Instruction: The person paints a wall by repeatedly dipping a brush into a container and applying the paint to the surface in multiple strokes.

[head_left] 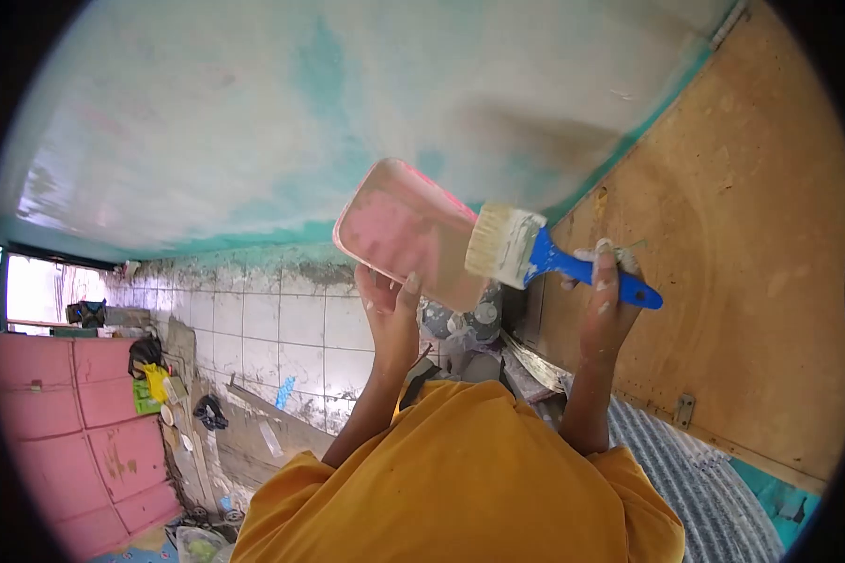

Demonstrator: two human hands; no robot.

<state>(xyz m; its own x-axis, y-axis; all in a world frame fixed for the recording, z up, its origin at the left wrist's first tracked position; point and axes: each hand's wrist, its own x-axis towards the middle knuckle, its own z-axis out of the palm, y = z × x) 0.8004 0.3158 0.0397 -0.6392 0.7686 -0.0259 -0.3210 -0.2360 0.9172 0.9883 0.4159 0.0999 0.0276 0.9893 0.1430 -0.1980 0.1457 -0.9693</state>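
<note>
The flat paintbrush (535,255) has pale, paint-loaded bristles, a white-smeared ferrule and a blue handle. It is held raised in the upper middle of the view, with the handle pointing right and down and the bristles pointing left. The right hand (606,291) is closed around the blue handle, and its fingers are flecked with white paint. The bristle end overlaps the right end of a pink plastic tray (408,230); contact between the two cannot be confirmed. The tray is tilted, its shallow inner face is turned toward the camera, and it carries a pale film of paint. The left hand (390,310) clamps the lower edge of the tray between thumb and fingers. The two hands are apart, each on its own item, and both forearms rise from a yellow shirt (460,479) at the bottom of the view. Behind the tools is a whitish painted surface (253,113) with turquoise patches. It meets a brown plywood panel (742,188) on the right. Below the tray is a white tiled wall (282,328) with stained joints. A pink panelled door (66,413) stands at the far left. Corrugated metal sheet (685,469) lies at the lower right.
</note>
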